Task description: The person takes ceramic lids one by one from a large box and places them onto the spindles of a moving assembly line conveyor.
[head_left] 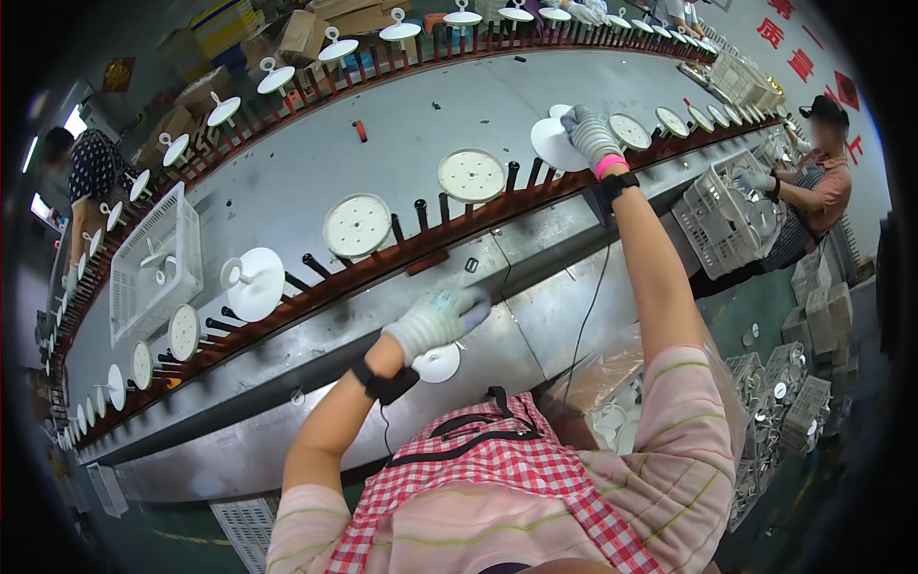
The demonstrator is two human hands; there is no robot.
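My right hand [591, 139], in a striped glove with a pink band at the wrist, reaches out to the conveyor's near edge. Its fingers close on the rim of a white round disc [552, 145], and a smaller white piece shows behind it. My left hand [435, 322], also gloved, is over the metal ledge in front of me. Its fingers are blurred and partly hidden. Just below it a white disc [438, 365] shows, partly covered by the glove; whether the hand touches it I cannot tell. To its left, a white disc with a ring handle [256, 284] sits tilted on a peg.
Perforated cream discs [472, 175] stand on dark pegs along the curved conveyor. A white crate [158, 263] with loose parts lies on the grey tabletop [402, 124]. At right, a co-worker [818, 182] handles parts by a crate [727, 215]. Another person [91, 182] bends at left.
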